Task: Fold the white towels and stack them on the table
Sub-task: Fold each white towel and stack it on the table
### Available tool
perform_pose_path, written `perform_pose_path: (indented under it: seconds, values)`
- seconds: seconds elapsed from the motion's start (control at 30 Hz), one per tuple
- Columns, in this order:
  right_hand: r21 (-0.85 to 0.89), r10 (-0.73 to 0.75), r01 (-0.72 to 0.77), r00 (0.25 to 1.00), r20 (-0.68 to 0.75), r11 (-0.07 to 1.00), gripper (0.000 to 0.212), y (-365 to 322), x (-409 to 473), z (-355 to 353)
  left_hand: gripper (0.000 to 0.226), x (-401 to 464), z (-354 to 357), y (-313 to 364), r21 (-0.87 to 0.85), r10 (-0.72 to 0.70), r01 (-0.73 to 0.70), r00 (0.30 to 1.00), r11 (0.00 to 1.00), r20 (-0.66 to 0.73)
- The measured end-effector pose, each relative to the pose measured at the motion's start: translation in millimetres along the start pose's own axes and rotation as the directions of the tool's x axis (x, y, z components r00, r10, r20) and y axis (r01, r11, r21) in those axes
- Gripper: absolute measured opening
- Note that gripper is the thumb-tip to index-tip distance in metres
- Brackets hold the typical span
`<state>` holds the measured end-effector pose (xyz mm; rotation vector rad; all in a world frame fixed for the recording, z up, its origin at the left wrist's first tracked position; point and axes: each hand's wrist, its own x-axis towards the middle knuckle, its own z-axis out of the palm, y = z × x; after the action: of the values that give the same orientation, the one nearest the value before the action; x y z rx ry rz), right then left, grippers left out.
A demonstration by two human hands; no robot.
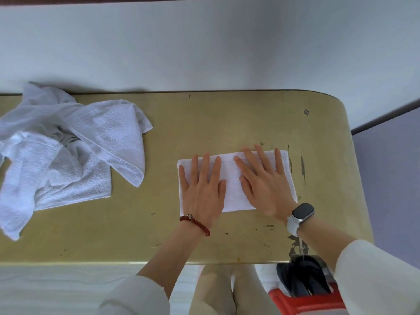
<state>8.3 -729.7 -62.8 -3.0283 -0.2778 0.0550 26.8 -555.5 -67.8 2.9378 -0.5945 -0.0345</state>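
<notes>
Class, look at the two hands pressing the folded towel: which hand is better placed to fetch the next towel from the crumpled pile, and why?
The left hand. It lies flat on the folded white towel on the side nearer the crumpled pile of white towels; the right hand would have to cross over it.

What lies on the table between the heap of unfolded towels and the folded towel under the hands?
Nothing: the head view shows only bare, scuffed table between the heap of unfolded towels and the folded towel.
</notes>
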Motion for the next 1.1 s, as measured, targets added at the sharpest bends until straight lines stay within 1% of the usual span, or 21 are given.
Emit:
perform_pose_path:
  seconds: [0.07,0.13,0.2,0.23,0.3,0.37,0.4,0.5,0.6,0.7,0.77,0.87,0.93,1.0,1.1]
  values:
    - [-0.034,0.029,-0.026,0.994,0.101,0.999,0.052,2.6,-1.6,4.2,0.052,-1.0,5.0,-2.3,0.030,-0.018,0.016,0.998,0.999,0.058]
    - [-0.049,0.043,-0.037,0.989,0.139,0.998,0.055,4.1,-1.0,6.4,0.055,0.5,6.3,-4.5,0.049,-0.019,0.015,0.996,0.999,0.087]
    - [-0.027,0.043,-0.040,0.988,0.151,0.999,0.055,3.1,-0.2,3.4,0.055,1.7,5.2,-7.3,0.043,0.007,-0.011,0.995,0.999,0.096]
    - [-0.007,0.042,-0.042,0.989,0.144,0.999,0.053,2.8,-0.2,0.4,0.055,3.1,4.2,-10.4,0.038,0.033,-0.037,0.995,0.999,0.097]
    - [0.040,0.074,-0.077,0.994,0.082,0.996,0.048,6.8,-0.5,-8.1,0.055,9.4,0.7,-21.4,0.055,0.099,-0.104,0.990,0.993,0.098]
    - [0.111,0.151,-0.150,0.989,0.003,0.982,0.041,17.5,-3.1,-17.8,0.055,21.0,-5.2,-35.0,0.114,0.147,-0.157,0.985,0.981,0.087]
    - [0.155,0.168,-0.162,0.985,-0.027,0.975,0.039,23.2,-6.9,-22.5,0.055,27.2,-9.0,-40.3,0.148,0.157,-0.166,0.985,0.975,0.069]
    - [0.199,0.108,-0.094,0.992,-0.065,0.975,0.033,28.9,-25.8,-30.1,0.054,42.1,-21.3,-43.2,0.192,0.110,-0.107,0.994,0.976,-0.003]
    - [0.257,0.028,-0.023,0.999,-0.017,0.966,0.030,13.9,-46.5,-29.4,0.057,43.3,-28.3,-30.9,0.148,0.001,0.009,0.998,0.989,-0.067]
    - [0.294,0.046,-0.041,0.999,-0.009,0.955,0.030,3.6,-57.3,-27.0,0.042,22.5,-28.2,-14.3,0.060,-0.016,0.024,0.991,0.998,-0.130]
    - [0.273,0.051,-0.038,0.998,-0.039,0.961,0.032,3.9,-60.0,-24.4,0.044,-2.1,-25.5,-1.0,0.011,0.009,-0.008,0.996,1.000,-0.090]
    - [0.110,-0.065,0.071,0.996,-0.057,0.991,0.035,7.9,-62.9,-14.4,0.053,-38.3,-10.6,7.7,-0.005,0.039,-0.039,0.998,0.999,0.049]
    - [0.068,-0.108,0.111,0.993,-0.047,0.992,0.037,12.2,-63.1,-10.2,0.059,-47.8,0.6,3.0,-0.009,0.027,-0.026,0.992,1.000,0.120]
    - [0.099,-0.114,0.117,0.993,-0.033,0.988,0.038,15.5,-63.0,-9.7,0.060,-47.5,6.2,-2.7,0.001,0.032,-0.032,0.989,0.999,0.147]
    - [0.213,-0.109,0.111,0.994,-0.023,0.971,0.037,19.5,-60.2,-15.2,0.060,-43.7,2.5,-4.6,0.017,0.058,-0.061,0.987,0.998,0.149]
